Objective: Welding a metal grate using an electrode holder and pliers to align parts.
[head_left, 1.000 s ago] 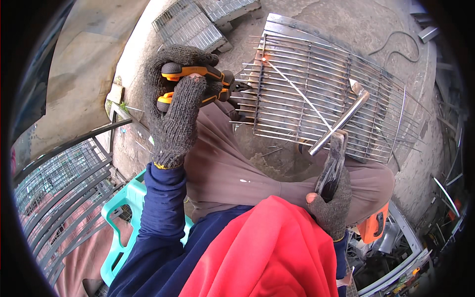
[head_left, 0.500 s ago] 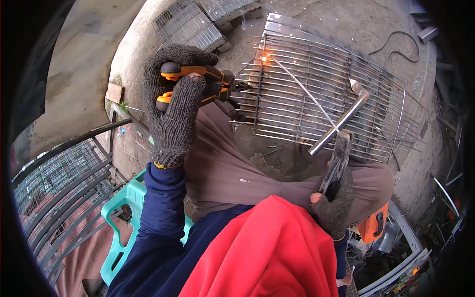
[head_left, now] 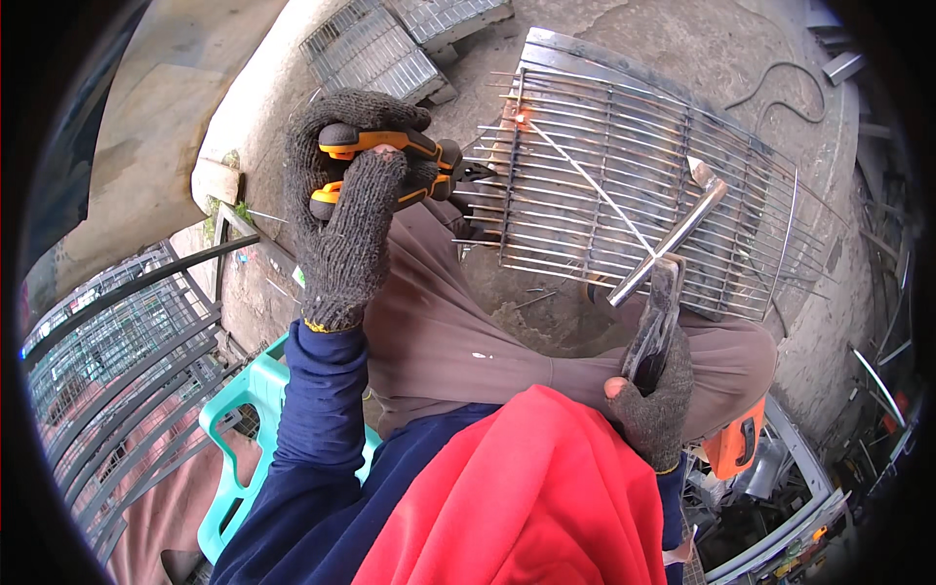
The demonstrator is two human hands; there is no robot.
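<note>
Weld glow (head_left: 520, 119) dimmer than half a second ago. Left hand (head_left: 346, 224) clamps orange-handled pliers (head_left: 390, 166) on wire grille (head_left: 643, 195); right hand (head_left: 653, 400) grips electrode holder (head_left: 655, 317), rod (head_left: 585, 185) at joint.

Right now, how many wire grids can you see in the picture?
3. One large wire grid lies on the concrete in front of the person, under the welding rod. Two smaller grids lie at the top: one left, one at the edge. Others may be hidden.

grey knit gloves (head_left: 343, 234), orange-black pliers (head_left: 390, 161), silver wire grille (head_left: 634, 185), turquoise stool (head_left: 244, 429).
</note>
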